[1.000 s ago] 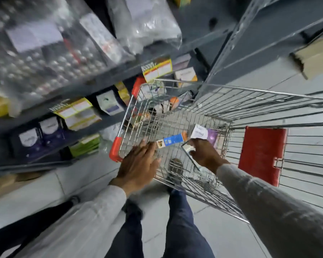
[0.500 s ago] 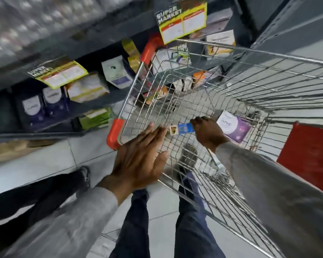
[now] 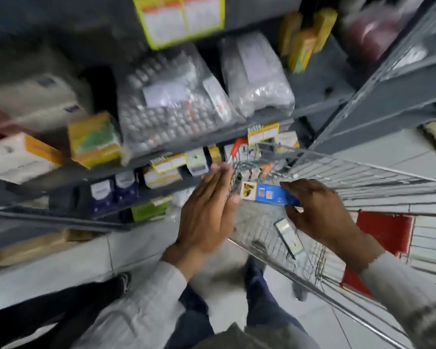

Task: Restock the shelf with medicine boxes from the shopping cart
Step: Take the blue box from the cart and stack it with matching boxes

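Blue medicine box (image 3: 271, 194) pinched between right hand (image 3: 320, 212) fingers (image 3: 291, 185).

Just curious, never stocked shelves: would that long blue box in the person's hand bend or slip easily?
Probably stiff: the blue box stays straight though the right hand pinches only one end. Likely light, since fingertips suffice. Its smooth-looking card might slip.

Both arms wear long light grey sleeves, kinda like a button-up shirt with a faint check pattern, cuffs ending right at the wrists. The left sleeve (image 3: 146, 306) fills the lower middle of the frame, the right sleeve (image 3: 413, 295) the lower right corner. Between them are dark blue jeans (image 3: 267, 306). Shoes are too blurry to make out.
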Motion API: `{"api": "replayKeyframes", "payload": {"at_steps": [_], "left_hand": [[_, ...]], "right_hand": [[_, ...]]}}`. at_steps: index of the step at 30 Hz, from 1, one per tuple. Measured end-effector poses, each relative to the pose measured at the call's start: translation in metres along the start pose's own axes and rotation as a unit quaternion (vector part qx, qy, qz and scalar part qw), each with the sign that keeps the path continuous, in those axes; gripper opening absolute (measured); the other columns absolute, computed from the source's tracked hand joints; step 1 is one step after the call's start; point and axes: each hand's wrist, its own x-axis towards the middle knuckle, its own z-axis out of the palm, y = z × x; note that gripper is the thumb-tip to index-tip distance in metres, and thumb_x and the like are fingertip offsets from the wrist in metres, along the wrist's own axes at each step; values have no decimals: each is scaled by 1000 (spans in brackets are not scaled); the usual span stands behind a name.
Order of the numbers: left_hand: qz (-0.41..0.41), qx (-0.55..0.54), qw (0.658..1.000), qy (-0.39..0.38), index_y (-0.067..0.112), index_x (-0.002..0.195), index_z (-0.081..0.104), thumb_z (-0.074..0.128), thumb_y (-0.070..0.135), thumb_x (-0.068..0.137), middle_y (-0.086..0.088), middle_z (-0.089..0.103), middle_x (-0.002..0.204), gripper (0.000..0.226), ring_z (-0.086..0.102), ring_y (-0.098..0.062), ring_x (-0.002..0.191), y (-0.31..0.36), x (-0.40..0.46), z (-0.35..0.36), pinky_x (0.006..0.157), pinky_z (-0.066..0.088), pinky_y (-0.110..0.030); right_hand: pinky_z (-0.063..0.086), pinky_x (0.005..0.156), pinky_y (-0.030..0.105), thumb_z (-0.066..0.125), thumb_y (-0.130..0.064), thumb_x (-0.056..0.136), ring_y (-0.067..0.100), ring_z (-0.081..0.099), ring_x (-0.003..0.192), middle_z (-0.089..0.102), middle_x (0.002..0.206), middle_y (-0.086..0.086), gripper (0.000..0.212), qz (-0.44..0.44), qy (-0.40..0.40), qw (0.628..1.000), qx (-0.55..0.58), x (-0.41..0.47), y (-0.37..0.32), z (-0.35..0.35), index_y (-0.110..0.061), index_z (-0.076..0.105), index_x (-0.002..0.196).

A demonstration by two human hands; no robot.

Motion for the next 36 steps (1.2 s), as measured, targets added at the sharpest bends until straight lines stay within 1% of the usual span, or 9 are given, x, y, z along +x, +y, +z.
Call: {"api": "replayKeyframes", "payload": {"at_steps": [6, 8, 11, 14, 18, 22, 28, 33, 36], "left_hand": [[106, 42, 969, 219, 12, 159, 34, 50, 27, 102, -4, 35, 165, 61, 25, -18, 157, -8, 23, -178, 127, 23, -38], [97, 85, 950, 284, 9, 157, 39, 49, 26, 102, -7, 39, 164, 58, 28, -22, 156, -28, 25, -234, 126, 25, -43], [45, 130, 924, 356, 6, 151, 48, 49, 25, 103, -11, 47, 158, 52, 36, -26, 153, -68, 24, -302, 124, 30, -50], [-26, 164, 917, 363, 6, 148, 53, 44, 30, 104, -14, 52, 154, 51, 39, -29, 150, -107, 22, -341, 121, 34, -53], [-109, 183, 925, 315, 5, 145, 55, 30, 44, 102, -18, 53, 152, 63, 46, -33, 146, -137, 26, -358, 122, 28, -45], [-112, 221, 924, 292, 5, 147, 53, 29, 50, 103, -16, 54, 152, 68, 48, -30, 145, -155, 28, -361, 122, 33, -46], [-117, 230, 922, 288, 11, 153, 47, 22, 61, 103, -10, 52, 156, 74, 46, -24, 146, -162, 25, -364, 122, 28, -38], [-123, 232, 923, 282, 16, 152, 48, 26, 60, 105, -5, 52, 156, 69, 45, -22, 147, -166, 26, -362, 122, 24, -36], [-130, 228, 923, 281, 18, 150, 52, 25, 62, 104, -2, 53, 155, 69, 45, -20, 147, -168, 27, -360, 122, 24, -35]], "right_hand": [[49, 88, 29, 78, -18, 69, 23, 67, 101, 75, 114, 3, 53, -113, 150, 982, -2, 40, -108, -133, -15, 74, 122], [47, 92, 29, 85, -18, 70, 19, 64, 106, 75, 116, 3, 57, -145, 178, 973, 5, 62, -143, -161, -16, 73, 126], [41, 95, 26, 79, -25, 73, 17, 58, 108, 76, 116, 6, 56, -213, 224, 951, -8, 100, -197, -194, -13, 72, 127], [45, 97, 30, 81, -27, 79, 25, 66, 111, 73, 122, 4, 56, -242, 208, 948, -9, 141, -253, -216, -16, 67, 133], [43, 100, 32, 74, -30, 88, 27, 62, 120, 69, 128, 4, 55, -262, 130, 956, 12, 203, -318, -222, -19, 62, 140], [41, 112, 37, 69, -38, 92, 28, 53, 136, 56, 149, 3, 58, -232, 58, 971, 15, 251, -356, -208, -26, 55, 146], [33, 121, 37, 63, -41, 98, 17, 44, 144, 48, 156, -2, 54, -214, -50, 974, 47, 279, -371, -200, -27, 52, 149], [33, 120, 35, 63, -36, 99, 16, 45, 142, 48, 154, -4, 55, -228, -50, 972, 42, 280, -369, -198, -25, 50, 151], [35, 114, 28, 66, -30, 98, 15, 51, 128, 52, 131, -5, 56, -250, -35, 966, 53, 278, -369, -192, -19, 51, 151]]}}
